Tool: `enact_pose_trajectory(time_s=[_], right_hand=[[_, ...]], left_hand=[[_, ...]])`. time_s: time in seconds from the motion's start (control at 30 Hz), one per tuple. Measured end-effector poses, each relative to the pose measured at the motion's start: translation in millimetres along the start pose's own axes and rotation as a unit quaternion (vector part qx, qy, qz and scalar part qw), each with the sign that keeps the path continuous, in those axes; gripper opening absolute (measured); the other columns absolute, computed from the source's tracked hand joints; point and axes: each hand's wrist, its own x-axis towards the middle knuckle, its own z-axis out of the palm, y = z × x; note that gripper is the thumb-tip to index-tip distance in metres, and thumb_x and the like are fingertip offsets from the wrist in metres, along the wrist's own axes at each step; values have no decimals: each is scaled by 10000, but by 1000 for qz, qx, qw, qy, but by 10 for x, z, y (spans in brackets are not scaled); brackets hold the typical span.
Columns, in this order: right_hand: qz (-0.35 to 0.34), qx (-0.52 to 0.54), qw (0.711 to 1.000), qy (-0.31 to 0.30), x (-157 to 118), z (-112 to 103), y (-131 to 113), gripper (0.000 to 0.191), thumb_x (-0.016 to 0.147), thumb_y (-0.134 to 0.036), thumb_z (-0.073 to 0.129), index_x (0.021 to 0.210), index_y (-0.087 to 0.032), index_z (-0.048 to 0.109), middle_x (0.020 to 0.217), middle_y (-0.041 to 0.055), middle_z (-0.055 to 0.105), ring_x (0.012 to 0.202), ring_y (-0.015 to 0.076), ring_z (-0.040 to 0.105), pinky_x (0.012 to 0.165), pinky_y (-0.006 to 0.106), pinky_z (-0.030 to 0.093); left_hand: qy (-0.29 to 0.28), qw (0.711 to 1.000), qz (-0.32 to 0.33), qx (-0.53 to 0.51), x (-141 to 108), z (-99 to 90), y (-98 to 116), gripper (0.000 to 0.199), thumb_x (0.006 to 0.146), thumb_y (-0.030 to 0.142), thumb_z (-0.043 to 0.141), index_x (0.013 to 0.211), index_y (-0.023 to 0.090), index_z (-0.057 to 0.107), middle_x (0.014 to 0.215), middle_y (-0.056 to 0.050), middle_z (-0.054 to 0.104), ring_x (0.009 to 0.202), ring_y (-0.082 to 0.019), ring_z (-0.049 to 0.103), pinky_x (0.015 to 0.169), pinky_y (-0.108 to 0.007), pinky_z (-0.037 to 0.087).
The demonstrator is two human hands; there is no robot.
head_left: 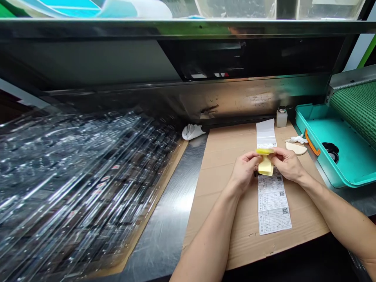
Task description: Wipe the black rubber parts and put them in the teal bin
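Note:
Between both hands is a small yellow paper pad point(265, 166), with a brighter yellow strip along its top. My left hand point(245, 167) pinches its left side, and my right hand point(286, 162) pinches the right side; the fingertips of both are closed. Directly beneath lies a long strip of printed white labels point(273, 209) with QR codes. Its blank far end point(266, 132) reaches toward the back of the cardboard sheet point(226, 164), on which the strip rests.
Clear plastic trays point(88, 188) are stacked at left, beside a bare metal strip point(173, 203). A white glove point(192, 132) lies near them. At right are a small bottle point(282, 117), a cream half-round pad point(296, 148), a teal bin point(352, 156) holding black round parts, and a green conveyor point(360, 105).

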Motion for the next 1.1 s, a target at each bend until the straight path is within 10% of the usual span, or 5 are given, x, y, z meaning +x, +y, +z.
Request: enact_pose_trajectory(time_s=[0.33, 0.5, 0.6, 1.1], right_hand=[[-77, -162, 982, -53, 8, -129, -70, 296, 863, -222, 543, 999, -272, 800, 1048, 43, 734, 954, 203, 676, 856, 344, 544], [47, -38, 998, 9, 7, -114, -74, 388, 913, -330, 589, 1284, -221, 623, 970, 42, 727, 803, 167, 677, 728, 297, 546], [73, -15, 997, -3, 11, -85, -70, 354, 849, -438, 715, 1081, -173, 680, 851, 36, 712, 733, 160, 656, 663, 276, 523], [68, -50, 995, 51, 28, -80, -129, 351, 783, -496, 779, 928, -180, 734, 861, 55, 739, 735, 175, 666, 659, 293, 537]], left_hand=[[-19, 999, 8, -24, 19, -82, 37, 410, 640, 335, 886, 960, 122, 742, 909, -83, 753, 804, -167, 693, 769, -300, 548], [15, 996, 82, 9, 31, -78, 16, 598, 605, 314, 929, 1112, 172, 645, 917, -39, 746, 829, -155, 701, 795, -290, 549], [4, 997, 71, 28, 20, -61, 16, 641, 627, 324, 921, 1166, 171, 611, 896, -40, 761, 808, -163, 705, 779, -296, 547], [-34, 986, 74, 142, -25, -23, -86, 373, 764, 491, 806, 883, 142, 750, 790, -52, 754, 673, -151, 661, 637, -264, 501]])
